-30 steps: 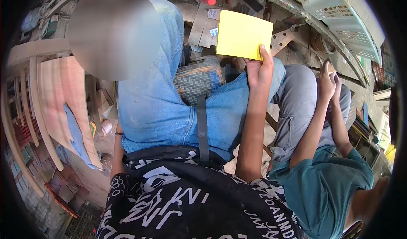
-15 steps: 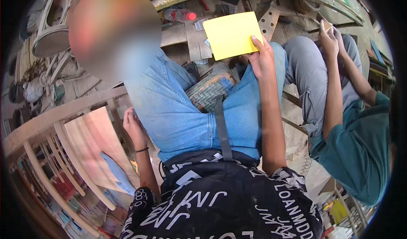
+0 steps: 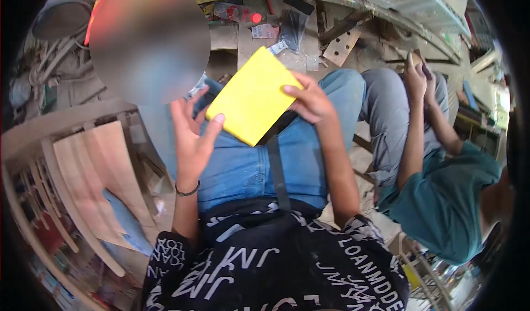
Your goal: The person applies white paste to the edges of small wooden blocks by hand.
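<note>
A flat yellow rectangular piece [image 3: 255, 98] with a plain face is held tilted above my lap. My right hand [image 3: 310, 100] grips its right edge, thumb on the face and fingers behind. At its left corner is my left hand [image 3: 193, 137], with the thumb tip overlapping the edge and the other fingers spread apart. A dark band circles my left wrist. Below the piece are my blue jeans [image 3: 232, 170], with a dark strap hanging down the middle.
On the right sits a person in a teal shirt [image 3: 436, 200], both hands [image 3: 417, 79] together around a small piece. A wooden chair back and a pale board [image 3: 99, 167] stand at left. Beyond my knees lie a red-capped bottle [image 3: 240, 14], a dark plastic packet [image 3: 292, 29] and a perforated plate [image 3: 341, 47].
My left hand has risen from beside my thigh to the yellow piece's left corner. My right hand has brought the piece closer and turned it diagonally.
</note>
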Demonstrator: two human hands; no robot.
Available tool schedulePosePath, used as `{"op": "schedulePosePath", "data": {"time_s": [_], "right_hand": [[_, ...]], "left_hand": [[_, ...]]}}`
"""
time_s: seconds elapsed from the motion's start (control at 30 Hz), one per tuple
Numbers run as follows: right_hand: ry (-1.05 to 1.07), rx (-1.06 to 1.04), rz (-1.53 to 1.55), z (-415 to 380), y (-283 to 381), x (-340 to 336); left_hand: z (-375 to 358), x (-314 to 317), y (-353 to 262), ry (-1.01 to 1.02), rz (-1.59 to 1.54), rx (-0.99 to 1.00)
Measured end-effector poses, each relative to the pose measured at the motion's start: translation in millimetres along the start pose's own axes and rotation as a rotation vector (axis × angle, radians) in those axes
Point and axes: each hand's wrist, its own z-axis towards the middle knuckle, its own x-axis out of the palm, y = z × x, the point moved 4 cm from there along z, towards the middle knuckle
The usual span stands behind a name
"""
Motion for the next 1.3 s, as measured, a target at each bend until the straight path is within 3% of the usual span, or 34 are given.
{"op": "schedulePosePath", "data": {"time_s": [0.07,0.13,0.17,0.27,0.33,0.4,0.43,0.5,0.53,0.6,0.67,0.7,0.83,0.9,0.93,1.0,1.03,1.2,1.3], "right_hand": [[0.092,0.071,-0.021,0.3,-11.2,18.6],[0.09,0.171,-0.009,-3.0,-20.7,31.6],[0.119,0.206,-0.037,-4.4,-24.6,37.7],[0.501,0.104,-0.397,13.2,-23.4,34.1],[0.372,0.293,-0.254,41.4,-12.5,28.8],[0.135,0.311,-0.518,85.1,-18.5,-6.1],[0.145,0.328,-0.515,105.7,-28.4,-17.0],[0.34,0.461,-0.951,140.2,-51.8,-32.6],[0.354,0.471,-0.952,153.3,-63.0,-36.2],[0.608,0.494,-1.61,179.7,-92.5,-41.2],[0.794,0.621,-1.713,209.1,-138.2,-63.3],[0.751,0.702,-1.747,222.7,-167.5,-88.8],[0.925,0.792,-1.872,246.5,-210.7,-80.1],[0.627,0.807,-1.791,246.2,-197.7,-57.7],[0.692,0.814,-1.815,249.5,-205.7,-52.9],[0.506,0.88,-1.714,253.3,-212.4,-47.1],[0.524,0.869,-1.716,256.8,-217.5,-42.6],[-0.296,0.707,-1.411,282.5,-270.0,-80.1],[-0.329,0.673,-1.529,300.9,-295.3,-113.0]], "left_hand": [[-7.9,2.8,7.9,-0.026,0.011,0.02],[-18.2,-9.2,13.4,-0.035,-0.014,-0.247],[-21.9,-19.5,9.3,-0.041,0.067,-0.255],[-38.9,-53.4,-17.6,-0.118,0.307,-0.154],[-48.7,-74.8,-14.8,-0.226,0.312,-0.152],[-54.0,-88.0,0.5,-0.326,0.321,-0.146],[-57.3,-94.8,15.8,-0.442,0.322,-0.107],[-56.6,-100.9,23.1,-0.61,0.324,-0.039],[-53.8,-101.7,24.9,-0.624,0.327,-0.047],[-50.2,-103.2,25.6,-0.675,0.439,-0.04],[-50.6,-108.0,30.2,-0.699,0.424,-0.057],[-49.2,-109.9,31.1,-0.701,0.416,-0.075],[-47.4,-110.3,35.6,-0.737,0.437,-0.134],[-46.8,-111.2,37.9,-0.775,0.447,-0.133],[-46.1,-112.2,39.4,-0.762,0.45,-0.14],[-45.4,-113.7,38.5,-0.76,0.465,-0.153],[-42.2,-114.1,37.0,-0.735,0.477,-0.153],[-34.7,-115.5,35.6,-0.674,0.514,-0.155],[-26.0,-122.0,33.7,-0.653,0.524,-0.117]]}}
